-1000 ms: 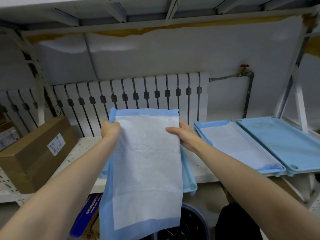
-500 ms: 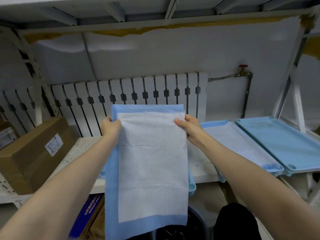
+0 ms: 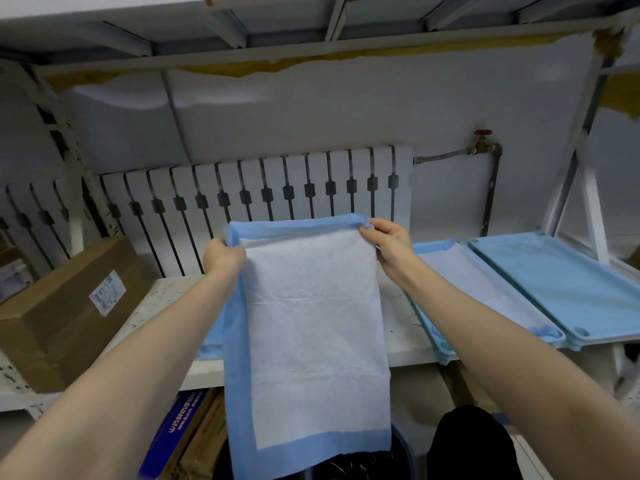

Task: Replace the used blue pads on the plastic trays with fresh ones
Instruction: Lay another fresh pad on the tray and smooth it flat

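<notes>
**Blue-bordered, and hanging half off the shelf**

Pinched at the top left corner of the pad [image 3: 311,323] by the left hand [image 3: 221,254], at the curled top right corner by the right hand [image 3: 391,242]. Held over the tray [image 3: 212,342] on the shelf [image 3: 166,299], lower half dangling past the shelf front, above the bin [image 3: 403,452]. Could slip down into the bin if either pinch slackens. Could land crooked or creased if lowered unevenly. Could trap that curled corner underneath unless flattened. Cannot tell how squarely lined up with the tray, mostly hidden.
</notes>
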Motion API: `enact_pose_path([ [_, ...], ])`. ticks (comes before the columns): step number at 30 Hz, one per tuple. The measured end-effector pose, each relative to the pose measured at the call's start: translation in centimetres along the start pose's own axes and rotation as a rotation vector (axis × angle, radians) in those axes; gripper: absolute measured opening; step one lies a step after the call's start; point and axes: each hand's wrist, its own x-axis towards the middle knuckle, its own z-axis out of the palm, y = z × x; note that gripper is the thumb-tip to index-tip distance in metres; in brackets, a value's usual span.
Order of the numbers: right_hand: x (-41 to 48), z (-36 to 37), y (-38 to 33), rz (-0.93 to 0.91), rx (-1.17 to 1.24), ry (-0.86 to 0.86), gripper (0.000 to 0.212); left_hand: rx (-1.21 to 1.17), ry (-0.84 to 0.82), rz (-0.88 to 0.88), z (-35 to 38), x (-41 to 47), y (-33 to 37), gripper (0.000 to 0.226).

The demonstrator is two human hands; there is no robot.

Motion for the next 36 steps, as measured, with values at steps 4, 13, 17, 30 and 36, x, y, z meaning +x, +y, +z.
enact_pose_path([
  [4,0.0,0.3,-0.2,-0.039,-0.042,0.035,0.006,0.047,0.001,-0.025,-0.1,0.1,0.1,0.024],
  [13,-0.4,0.5,-0.8,-0.092,-0.311,-0.065,0.031,-0.029,-0.026,-0.044,-0.2,0.2,-0.3,0.033],
  [17,-0.9,0.1,-0.9,-0.159,-0.588,-0.192,0.027,-0.037,-0.036,-0.042,-0.3,0.1,-0.1,0.034],
  [30,0.2,0.1,-5.4,-0.344,-1.234,-0.406,0.032,-0.102,-0.093,0.020,-0.3,-0.1,0.3,0.031],
  [36,0.1,-0.2,-6.0,-0.330,-1.244,-0.514,0.018,-0.121,-0.105,0.043,-0.4,-0.2,0.1,0.035],
])
